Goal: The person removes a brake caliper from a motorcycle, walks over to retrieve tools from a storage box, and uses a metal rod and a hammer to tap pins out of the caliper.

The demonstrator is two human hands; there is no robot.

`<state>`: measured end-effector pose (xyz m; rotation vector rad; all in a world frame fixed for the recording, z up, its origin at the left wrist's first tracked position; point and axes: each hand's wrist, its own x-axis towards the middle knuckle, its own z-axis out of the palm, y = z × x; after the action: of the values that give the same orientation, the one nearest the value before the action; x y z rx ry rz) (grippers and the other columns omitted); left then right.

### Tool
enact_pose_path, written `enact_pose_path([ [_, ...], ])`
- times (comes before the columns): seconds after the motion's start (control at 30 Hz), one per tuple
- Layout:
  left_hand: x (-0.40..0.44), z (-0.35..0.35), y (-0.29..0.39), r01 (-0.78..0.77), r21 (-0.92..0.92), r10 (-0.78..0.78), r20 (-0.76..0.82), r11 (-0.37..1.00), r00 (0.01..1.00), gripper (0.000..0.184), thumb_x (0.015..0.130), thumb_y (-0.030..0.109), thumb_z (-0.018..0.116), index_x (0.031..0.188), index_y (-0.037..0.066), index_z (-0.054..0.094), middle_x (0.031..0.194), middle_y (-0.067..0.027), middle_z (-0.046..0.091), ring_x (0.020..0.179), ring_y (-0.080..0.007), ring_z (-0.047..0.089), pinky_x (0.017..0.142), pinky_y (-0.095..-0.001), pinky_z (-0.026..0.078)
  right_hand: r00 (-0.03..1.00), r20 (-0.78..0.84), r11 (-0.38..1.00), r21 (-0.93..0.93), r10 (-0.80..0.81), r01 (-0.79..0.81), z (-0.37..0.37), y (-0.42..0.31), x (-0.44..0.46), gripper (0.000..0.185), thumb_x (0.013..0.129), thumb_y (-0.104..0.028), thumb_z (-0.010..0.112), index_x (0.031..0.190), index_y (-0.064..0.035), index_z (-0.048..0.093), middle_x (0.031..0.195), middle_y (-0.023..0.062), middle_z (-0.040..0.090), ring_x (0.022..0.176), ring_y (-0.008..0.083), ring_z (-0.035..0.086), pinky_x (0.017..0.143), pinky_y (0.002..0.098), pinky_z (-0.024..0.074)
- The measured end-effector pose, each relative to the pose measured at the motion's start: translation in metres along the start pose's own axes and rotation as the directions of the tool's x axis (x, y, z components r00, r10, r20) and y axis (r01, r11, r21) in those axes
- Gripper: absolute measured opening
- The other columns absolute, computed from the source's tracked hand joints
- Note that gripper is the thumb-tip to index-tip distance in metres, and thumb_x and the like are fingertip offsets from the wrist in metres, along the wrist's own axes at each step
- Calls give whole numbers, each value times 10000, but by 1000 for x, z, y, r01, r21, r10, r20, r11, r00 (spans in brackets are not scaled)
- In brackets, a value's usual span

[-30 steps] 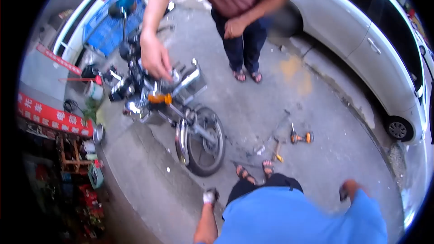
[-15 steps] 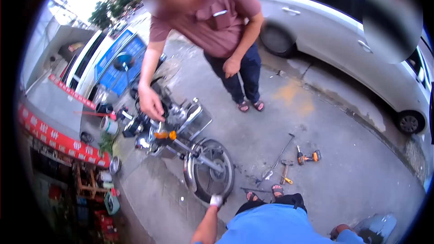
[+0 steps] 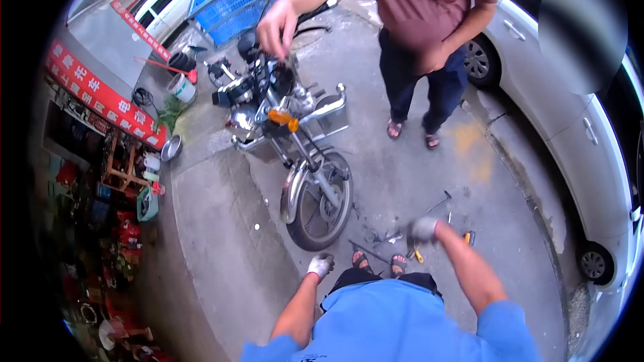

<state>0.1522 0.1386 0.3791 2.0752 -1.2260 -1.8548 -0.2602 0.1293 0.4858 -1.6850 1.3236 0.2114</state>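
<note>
My left hand (image 3: 321,265), in a white and grey work glove, hangs just below the front wheel (image 3: 318,202) of a motorcycle (image 3: 272,110), apart from the tyre. Its fingers are curled in, with nothing visible in them. My right hand (image 3: 424,230), gloved too, is stretched forward over the tools on the ground. Motion smears its fingers. Close under it show a hammer's yellow handle (image 3: 418,255) and part of an orange and black cordless drill (image 3: 469,237). A long thin metal rod (image 3: 439,202) lies beyond, partly hidden by the hand.
A person in a maroon shirt (image 3: 429,3) stands beyond the motorcycle, one hand (image 3: 277,29) above its handlebar area. A silver car (image 3: 560,121) is parked on the right. A blue crate (image 3: 231,7) stands behind; a red sign (image 3: 100,97) and shop clutter line the left.
My left hand has come off the front tyre and drawn back. My right hand has swung forward from the lower right over the tools. The view has shifted; the other person's hand is raised higher.
</note>
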Motion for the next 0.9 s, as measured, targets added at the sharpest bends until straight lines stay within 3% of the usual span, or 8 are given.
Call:
enact_pose_path([
  [0.1,-18,-34,-65,3,65,3,-92,998,996,280,912,285,558,956,26,652,743,-75,659,616,-153,601,565,-321,470,662,-389,585,806,640,-92,-109,-1,-5,286,839,-296,574,966,-66,688,636,66,594,459,171,526,429,353,430],
  [0.2,-24,-50,-139,147,-157,-175,-180,977,968,234,870,232,517,824,39,641,670,-77,633,543,-177,593,500,-335,453,409,-613,534,790,676,302,-154,39,7,364,858,-366,576,926,-18,657,605,72,558,466,161,491,442,349,425],
  [0.33,-32,-48,-181,304,-383,-394,-183,872,901,215,873,179,537,1007,29,614,730,-79,634,553,-183,597,465,-327,451,534,-735,866,145,418,-478,-49,115,41,342,839,-352,603,956,-38,677,936,221,676,888,353,667,798,439,516],
  [0.37,-28,-44,-184,304,-412,-403,-180,859,897,215,873,179,537,1007,29,614,730,-79,634,553,-183,597,465,-327,451,746,-473,868,87,469,-490,-11,134,43,317,795,-319,641,985,-69,686,1034,192,668,935,335,659,818,425,519],
  [0.47,-16,-41,-186,241,-469,-357,-176,850,918,247,878,194,552,1043,17,606,752,-88,637,565,-180,598,475,-323,457,814,11,794,-230,580,-563,128,166,35,329,806,-306,649,1060,-100,682,977,140,703,790,257,685,697,377,547],
  [0.5,-8,-41,-181,203,-472,-315,-172,858,933,265,879,200,560,1063,14,601,763,-90,640,582,-178,603,491,-321,463,752,111,727,199,650,-657,159,154,19,295,873,-298,580,1071,-103,679,918,123,719,630,194,652,548,348,524],
  [0.6,16,-41,-174,150,-444,-245,-163,883,956,295,879,217,570,1088,9,598,784,-95,648,613,-176,610,527,-319,474,641,305,487,450,704,-749,243,153,0,314,910,-264,542,1158,-112,661,855,117,721,499,187,584,460,314,484],
  [0.9,76,-68,-143,91,-142,-108,-123,986,987,319,852,257,526,1000,0,646,791,-92,663,662,-178,620,589,-329,482,652,88,439,672,753,-597,207,69,13,302,890,-291,564,1024,-45,676,733,115,692,491,177,570,434,326,451],
])
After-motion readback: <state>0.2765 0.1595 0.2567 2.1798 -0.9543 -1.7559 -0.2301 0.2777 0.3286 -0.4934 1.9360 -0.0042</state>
